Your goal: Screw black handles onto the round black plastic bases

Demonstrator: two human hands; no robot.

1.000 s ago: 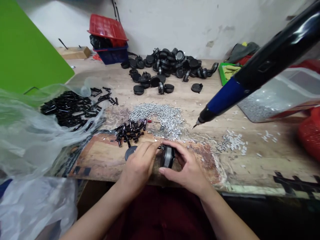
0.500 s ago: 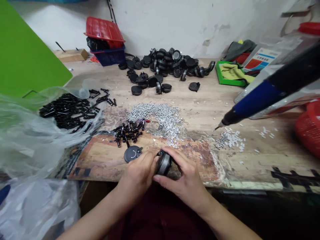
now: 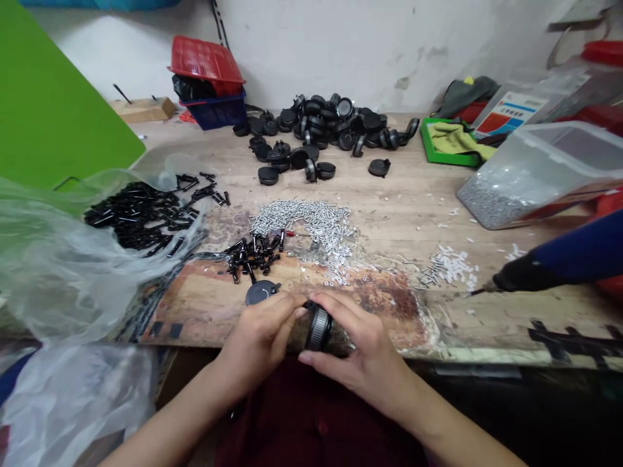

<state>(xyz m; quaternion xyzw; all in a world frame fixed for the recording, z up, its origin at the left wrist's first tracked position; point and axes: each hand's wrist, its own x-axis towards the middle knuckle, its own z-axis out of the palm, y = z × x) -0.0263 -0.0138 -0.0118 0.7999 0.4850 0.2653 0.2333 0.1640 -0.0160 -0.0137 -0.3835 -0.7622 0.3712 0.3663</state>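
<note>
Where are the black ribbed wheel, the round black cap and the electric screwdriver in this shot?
black ribbed wheel [image 3: 318,328]: head view, ribbed rim
round black cap [image 3: 259,294]: head view, flat top face
electric screwdriver [image 3: 579,250]: head view, blue handle

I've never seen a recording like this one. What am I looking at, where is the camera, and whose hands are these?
No machine is involved here: a person is working with their two bare hands. The picture comes from a camera worn on their head, looking forward and down, so their arms enter from the bottom edge. The left hand and right hand together hold a round black part with a ribbed rim. A flat black disc lies just beyond the left hand. On the wooden workbench are loose black screws, silver screws and, farther off, a heap of round black parts. A blue-and-black electric screwdriver reaches in from the right edge, held by neither hand, near a clear plastic bin of small screws.
</note>
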